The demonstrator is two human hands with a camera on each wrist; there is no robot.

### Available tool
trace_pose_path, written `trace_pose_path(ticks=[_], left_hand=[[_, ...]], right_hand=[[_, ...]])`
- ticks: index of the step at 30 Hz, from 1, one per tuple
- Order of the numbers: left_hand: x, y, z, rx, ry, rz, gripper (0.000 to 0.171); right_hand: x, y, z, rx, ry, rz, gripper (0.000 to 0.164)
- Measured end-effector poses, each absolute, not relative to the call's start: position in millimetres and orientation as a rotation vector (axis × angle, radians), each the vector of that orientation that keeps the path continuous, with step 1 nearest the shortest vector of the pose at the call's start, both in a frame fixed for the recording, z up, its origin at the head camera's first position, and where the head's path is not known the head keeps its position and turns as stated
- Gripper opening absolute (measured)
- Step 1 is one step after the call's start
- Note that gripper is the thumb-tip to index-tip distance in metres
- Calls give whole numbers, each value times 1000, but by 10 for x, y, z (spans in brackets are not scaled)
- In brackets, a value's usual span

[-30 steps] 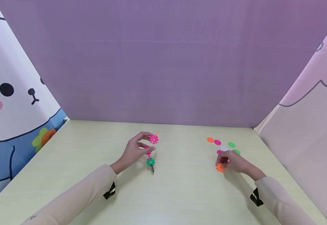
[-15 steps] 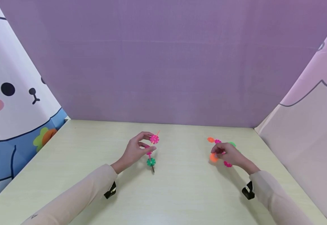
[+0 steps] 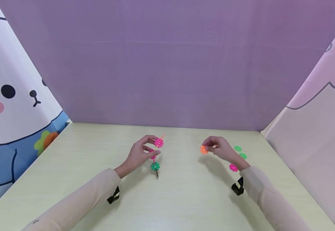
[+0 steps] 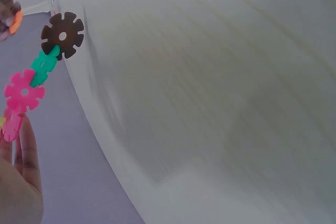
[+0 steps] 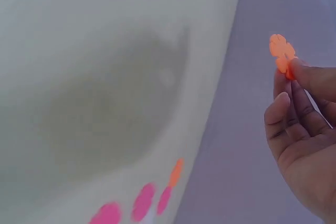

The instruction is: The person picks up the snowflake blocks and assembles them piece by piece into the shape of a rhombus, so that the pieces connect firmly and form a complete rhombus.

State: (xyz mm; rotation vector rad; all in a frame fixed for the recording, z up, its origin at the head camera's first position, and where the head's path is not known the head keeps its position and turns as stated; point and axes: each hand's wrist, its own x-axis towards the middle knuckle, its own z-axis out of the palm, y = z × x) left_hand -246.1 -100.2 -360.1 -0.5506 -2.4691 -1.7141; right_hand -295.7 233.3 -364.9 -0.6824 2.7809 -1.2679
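Right hand (image 3: 222, 149) shifted leftward, raised above table (image 3: 184, 192), pinching orange disc (image 3: 203, 149).

A chain (image 3: 155, 166) of notched, flower-shaped plastic discs — orange, pink, yellow, green and brown, some face-on and some edge-on — hangs on a slant in the left hand (image 3: 138, 153), its brown disc (image 4: 54, 39) at the lower end. One loose orange disc (image 3: 203, 149) is pinched in the right hand (image 3: 219, 148), off the worktop (image 3: 184, 192) and apart from the chain. Two green discs (image 3: 243, 156) and a pink disc (image 3: 233, 167) lie beyond the right wrist.
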Motion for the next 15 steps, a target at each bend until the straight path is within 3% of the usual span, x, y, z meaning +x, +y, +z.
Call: trace_pose_path(ticks=[8, 15], left_hand=[[-2673, -1036, -3871, -545, -2456, -1701, 46], [-2681, -1028, -3875, -568, -2438, -1716, 47]], right_hand=[[-2974, 1962, -3360, -700, 2761, -1328, 12], [-3115, 1726, -3270, -782, 2771, -1374, 12]])
